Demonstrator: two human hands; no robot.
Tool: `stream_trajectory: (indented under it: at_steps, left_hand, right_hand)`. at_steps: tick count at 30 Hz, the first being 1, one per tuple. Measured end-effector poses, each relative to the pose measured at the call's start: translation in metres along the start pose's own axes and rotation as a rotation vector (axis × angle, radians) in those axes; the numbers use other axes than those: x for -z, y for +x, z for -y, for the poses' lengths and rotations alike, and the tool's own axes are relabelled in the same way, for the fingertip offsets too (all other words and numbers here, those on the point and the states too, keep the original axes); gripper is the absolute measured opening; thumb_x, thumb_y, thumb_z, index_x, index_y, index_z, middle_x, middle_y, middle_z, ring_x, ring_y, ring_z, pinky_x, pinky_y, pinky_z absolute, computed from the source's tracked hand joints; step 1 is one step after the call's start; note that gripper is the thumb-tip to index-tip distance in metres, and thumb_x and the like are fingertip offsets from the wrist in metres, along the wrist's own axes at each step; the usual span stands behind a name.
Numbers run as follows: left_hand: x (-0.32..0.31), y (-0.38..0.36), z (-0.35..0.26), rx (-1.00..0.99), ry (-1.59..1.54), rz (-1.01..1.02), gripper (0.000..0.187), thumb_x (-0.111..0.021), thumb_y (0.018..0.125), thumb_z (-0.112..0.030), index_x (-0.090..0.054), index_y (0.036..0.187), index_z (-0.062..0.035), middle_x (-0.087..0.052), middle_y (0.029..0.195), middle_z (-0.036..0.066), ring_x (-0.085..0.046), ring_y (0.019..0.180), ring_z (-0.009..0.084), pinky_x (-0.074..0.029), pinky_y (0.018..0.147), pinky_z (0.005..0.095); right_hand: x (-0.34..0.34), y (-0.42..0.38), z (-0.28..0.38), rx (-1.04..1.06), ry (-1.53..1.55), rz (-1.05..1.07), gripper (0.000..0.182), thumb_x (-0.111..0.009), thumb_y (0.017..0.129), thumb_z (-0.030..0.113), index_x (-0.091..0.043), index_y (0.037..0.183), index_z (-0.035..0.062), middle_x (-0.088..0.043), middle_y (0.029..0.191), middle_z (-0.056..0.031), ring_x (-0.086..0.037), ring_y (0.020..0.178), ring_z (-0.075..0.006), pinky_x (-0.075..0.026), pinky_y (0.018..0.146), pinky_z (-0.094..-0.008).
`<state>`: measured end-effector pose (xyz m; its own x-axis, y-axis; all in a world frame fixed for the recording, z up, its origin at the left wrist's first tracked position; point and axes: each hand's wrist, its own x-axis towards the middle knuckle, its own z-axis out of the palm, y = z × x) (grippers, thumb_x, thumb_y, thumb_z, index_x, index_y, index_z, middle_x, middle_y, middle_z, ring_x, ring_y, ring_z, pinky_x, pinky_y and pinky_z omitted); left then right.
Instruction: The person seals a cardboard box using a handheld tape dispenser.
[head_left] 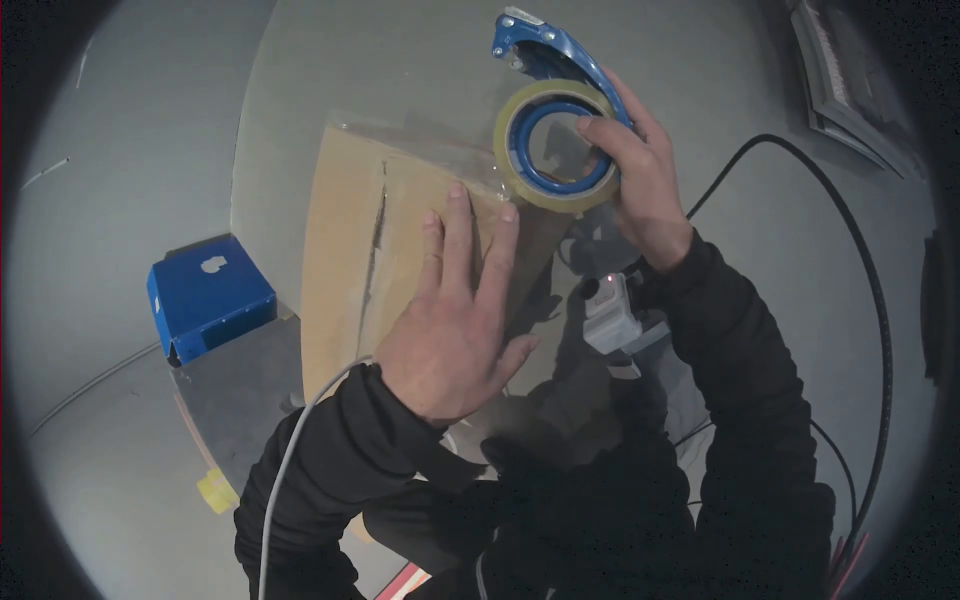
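Note:
My right hand [640,170] grips a blue tape dispenser [560,50] with a roll of clear tape [508,130] on its blue hub. The thumb reaches into the hub, and the other fingers go behind the dispenser. Under the roll lies a brown cardboard box [335,230] with a dark slit along its top. A strip of clear tape [420,145] runs across the box's far end toward the roll. My left hand [450,320] rests flat on the cardboard, fingers spread, with its fingertips near the tape strip.
A blue box [215,290] sits at the left on a dark grey surface [240,385]. A white device [610,315] with a small red light is below my right wrist. A thick black cable [875,290] curves along the right, near a stack of flat items [850,85].

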<state>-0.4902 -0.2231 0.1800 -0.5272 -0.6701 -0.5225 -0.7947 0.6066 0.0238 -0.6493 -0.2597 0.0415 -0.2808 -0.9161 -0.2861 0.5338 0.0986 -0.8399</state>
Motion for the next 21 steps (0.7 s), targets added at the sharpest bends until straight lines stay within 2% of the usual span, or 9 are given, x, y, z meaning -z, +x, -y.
stream_trajectory:
  at_steps: [3,6,9,11,12,15,18,20,21]
  left_hand:
    - [0.0,0.003,-0.006,0.032,0.049,0.043,0.094,-0.067,0.084,-0.043,-0.008,0.149,-0.0083,-0.005,0.152,0.028,-0.02,0.136,0.0515,-0.047,0.096,0.045]
    - [0.004,0.004,-0.004,0.016,0.081,0.035,0.096,-0.07,0.082,-0.041,-0.009,0.148,-0.0087,-0.005,0.153,0.027,-0.023,0.135,0.0514,-0.052,0.088,0.0425]
    - [0.002,0.003,0.001,-0.007,0.045,0.013,0.096,-0.072,0.082,-0.037,-0.008,0.149,-0.0104,-0.004,0.153,0.025,-0.022,0.136,0.0508,-0.052,0.088,0.0413]
    - [-0.001,0.002,0.006,-0.041,0.009,-0.015,0.098,-0.076,0.079,-0.03,-0.009,0.148,-0.0096,-0.008,0.153,0.025,-0.025,0.135,0.0511,-0.054,0.085,0.0389]
    - [-0.003,-0.001,0.011,-0.042,-0.002,-0.022,0.099,-0.077,0.079,-0.028,-0.009,0.148,-0.0094,-0.009,0.153,0.025,-0.025,0.135,0.0511,-0.054,0.084,0.0383]
    - [-0.003,-0.003,0.018,-0.115,-0.054,-0.039,0.098,-0.077,0.078,-0.018,-0.01,0.147,-0.0015,-0.007,0.154,0.024,-0.02,0.136,0.0512,-0.049,0.093,0.0426]
    - [-0.004,-0.004,0.024,-0.136,-0.021,-0.049,0.096,-0.076,0.08,-0.018,-0.01,0.147,0.0,-0.005,0.154,0.023,-0.018,0.138,0.0498,-0.05,0.093,0.0423]
    - [-0.008,-0.005,0.027,-0.115,0.024,-0.088,0.082,-0.064,0.082,0.0,-0.014,0.147,-0.0009,-0.011,0.155,0.019,-0.023,0.137,0.048,-0.05,0.074,0.0294]
    - [-0.009,-0.004,0.027,-0.106,0.037,-0.105,0.079,-0.061,0.082,0.005,-0.015,0.147,-0.0012,-0.012,0.155,0.019,-0.025,0.137,0.0475,-0.05,0.069,0.0262]
  right_hand:
    - [-0.016,0.012,-0.011,-0.04,0.02,-0.086,0.045,-0.056,0.088,0.021,-0.051,0.13,0.0056,-0.059,0.111,-0.009,-0.054,0.103,-0.0214,-0.044,0.09,-0.0301]
    - [-0.029,-0.003,0.0,-0.099,0.122,-0.254,0.064,-0.063,0.082,0.018,-0.039,0.139,0.0014,-0.055,0.12,-0.0109,-0.052,0.109,-0.0223,-0.042,0.095,-0.03]
    - [-0.022,-0.026,-0.008,-0.012,0.177,-0.429,0.065,-0.061,0.079,0.023,-0.039,0.138,0.0054,-0.054,0.117,-0.0114,-0.051,0.107,-0.024,-0.04,0.093,-0.033]
    - [-0.006,-0.039,-0.015,0.0,0.199,-0.508,0.068,-0.064,0.079,0.025,-0.037,0.14,0.009,-0.052,0.122,-0.0135,-0.051,0.111,-0.0265,-0.045,0.093,-0.0359]
    - [-0.002,-0.046,-0.02,0.0,0.204,-0.521,0.069,-0.064,0.079,0.026,-0.036,0.14,0.0099,-0.051,0.123,-0.0141,-0.051,0.112,-0.0271,-0.046,0.093,-0.0367]
    - [0.009,-0.066,-0.025,0.082,0.218,-0.441,0.085,-0.071,0.076,0.035,-0.026,0.143,0.0091,-0.051,0.117,-0.0133,-0.053,0.107,-0.026,-0.048,0.094,-0.0359]
    - [0.008,-0.075,-0.037,0.106,0.021,-0.341,0.09,-0.07,0.073,0.049,-0.027,0.144,0.0146,-0.042,0.131,-0.014,-0.046,0.119,-0.0287,-0.044,0.1,-0.0389]
    - [0.018,-0.065,-0.04,-0.041,-0.111,-0.301,0.076,-0.064,0.077,0.031,-0.03,0.142,0.0145,-0.042,0.129,-0.0136,-0.045,0.119,-0.029,-0.042,0.102,-0.0404]
    - [0.023,-0.055,-0.039,-0.072,-0.145,-0.285,0.073,-0.063,0.078,0.026,-0.031,0.142,0.0145,-0.042,0.129,-0.0134,-0.045,0.119,-0.0291,-0.042,0.102,-0.0407]
